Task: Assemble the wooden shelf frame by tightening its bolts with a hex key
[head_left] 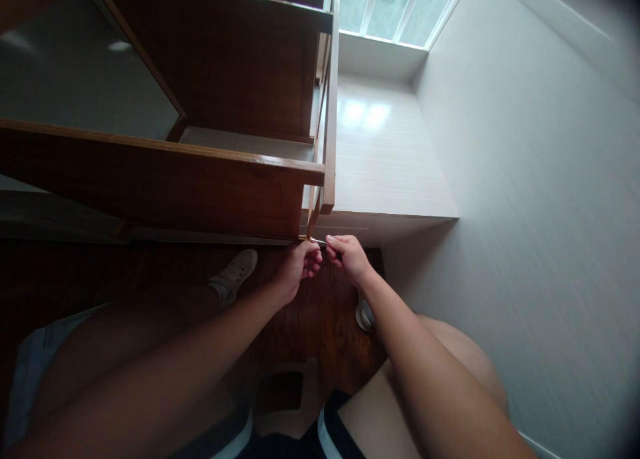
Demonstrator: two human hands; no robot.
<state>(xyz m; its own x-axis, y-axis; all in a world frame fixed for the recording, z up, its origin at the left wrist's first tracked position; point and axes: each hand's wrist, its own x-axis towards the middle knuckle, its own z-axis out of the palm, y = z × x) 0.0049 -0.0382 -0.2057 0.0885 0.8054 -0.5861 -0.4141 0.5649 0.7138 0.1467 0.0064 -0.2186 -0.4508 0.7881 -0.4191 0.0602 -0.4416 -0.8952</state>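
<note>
Where the wooden frame (329, 126) reaches down toward the dark wood floor (320, 326), your two hands are positioned close together, a narrow gap between them. Your right hand (351, 259) has its thumb and forefinger pinched together on a thin metal tool (318, 241); the remaining fingers are curled toward the palm. The tool extends leftward from the pinch, and its far end lies at the lower end of a narrow wooden slat (313, 219). Contact between tool tip and slat is too small to confirm.

Your left hand (301, 262) is located at the foot of the same slat, beside the lower corner of the wooden panel (210, 189). Its thumb and forefinger are directed at the slat, with the other fingers loosely bent. You cannot tell from this view whether they are clamped on anything.

Behind the frame, a pale ledge (385, 166) runs back to the window (400, 9). To your right is a light wall (525, 199). Below, your left shoe (239, 271) rests on the floor beneath the panel; your right shoe (365, 312) is partly hidden by your right forearm.
</note>
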